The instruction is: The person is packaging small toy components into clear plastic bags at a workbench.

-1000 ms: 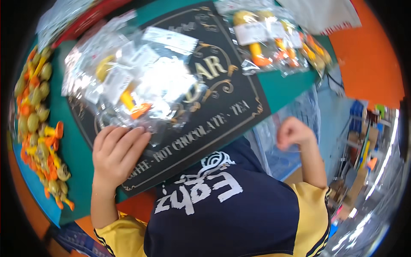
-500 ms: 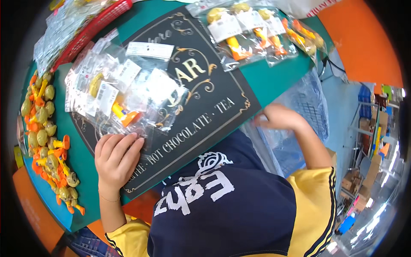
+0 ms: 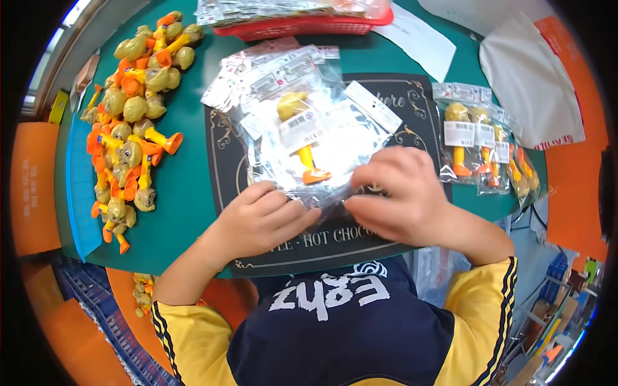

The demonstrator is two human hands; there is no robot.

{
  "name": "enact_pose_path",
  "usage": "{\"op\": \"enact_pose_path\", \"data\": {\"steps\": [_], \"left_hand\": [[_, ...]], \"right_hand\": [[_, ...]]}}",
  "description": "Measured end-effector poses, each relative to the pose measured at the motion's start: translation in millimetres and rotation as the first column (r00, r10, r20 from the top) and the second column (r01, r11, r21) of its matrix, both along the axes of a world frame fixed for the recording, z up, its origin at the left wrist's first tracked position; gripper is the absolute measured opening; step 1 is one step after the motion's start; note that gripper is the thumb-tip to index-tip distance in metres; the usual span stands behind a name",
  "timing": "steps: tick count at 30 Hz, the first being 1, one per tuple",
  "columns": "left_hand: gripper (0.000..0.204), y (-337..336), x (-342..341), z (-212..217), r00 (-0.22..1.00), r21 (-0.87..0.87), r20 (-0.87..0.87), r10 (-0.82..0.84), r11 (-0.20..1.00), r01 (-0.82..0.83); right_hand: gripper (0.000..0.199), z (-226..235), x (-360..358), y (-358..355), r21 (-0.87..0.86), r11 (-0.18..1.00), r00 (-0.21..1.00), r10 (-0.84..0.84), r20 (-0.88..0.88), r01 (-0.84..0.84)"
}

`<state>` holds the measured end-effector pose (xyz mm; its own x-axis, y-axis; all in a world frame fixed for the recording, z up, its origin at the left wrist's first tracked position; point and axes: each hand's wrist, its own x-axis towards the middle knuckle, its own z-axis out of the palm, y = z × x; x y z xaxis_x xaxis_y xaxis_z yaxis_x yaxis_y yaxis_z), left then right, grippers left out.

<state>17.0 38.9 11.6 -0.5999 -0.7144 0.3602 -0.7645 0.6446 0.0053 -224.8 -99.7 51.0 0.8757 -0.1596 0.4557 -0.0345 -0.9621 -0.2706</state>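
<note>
On top of a pile on the dark printed mat lies a clear plastic bag with a white header. Inside it is a small toy with a gold round end, yellow stem and orange foot, a white label across its middle. My left hand has its fingers curled at the bag's near edge, thumb toward the right. My right hand is bent round the near right corner of the same bag, its fingertips slightly blurred. Glare hides part of the film between the hands.
Loose gold and orange toys are heaped at the left beside a blue tray edge. A red basket holds flat bags at the back. Bagged toys lie at the right, near a white sack. The mat lies beneath my hands.
My right hand has come from beyond the table's right edge to the bag. My left hand has shifted along the bag's near edge. The view has turned and moved.
</note>
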Motion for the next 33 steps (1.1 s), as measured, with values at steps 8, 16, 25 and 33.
{"op": "enact_pose_path", "data": {"steps": [8, 16, 25, 33], "left_hand": [[0.034, 0.3, -1.2, -9.9, 0.996, 0.070, -0.053, 0.070, 0.995, -0.066], [0.036, 2.0, -7.7, -10.0, 0.993, 0.084, -0.019, 0.114, 0.990, -0.112], [0.033, 3.3, -5.8, -10.3, 0.991, 0.048, -0.033, 0.127, 0.991, -0.125], [0.026, 3.2, -6.5, -14.2, 0.990, -0.051, -0.082, 0.115, 0.991, -0.120]], "right_hand": [[0.015, -50.4, 3.7, 29.4, -0.256, 0.929, 0.951, -0.296, -0.088, 0.265], [0.021, -53.8, 18.5, 44.9, -0.204, 0.875, 0.883, -0.462, -0.083, 0.438], [0.010, -46.2, 10.5, 41.9, -0.053, 0.850, 0.851, -0.525, 0.009, 0.524], [0.039, -28.7, 12.8, 3.9, -0.156, 0.967, 0.975, -0.215, -0.062, 0.203]]}}
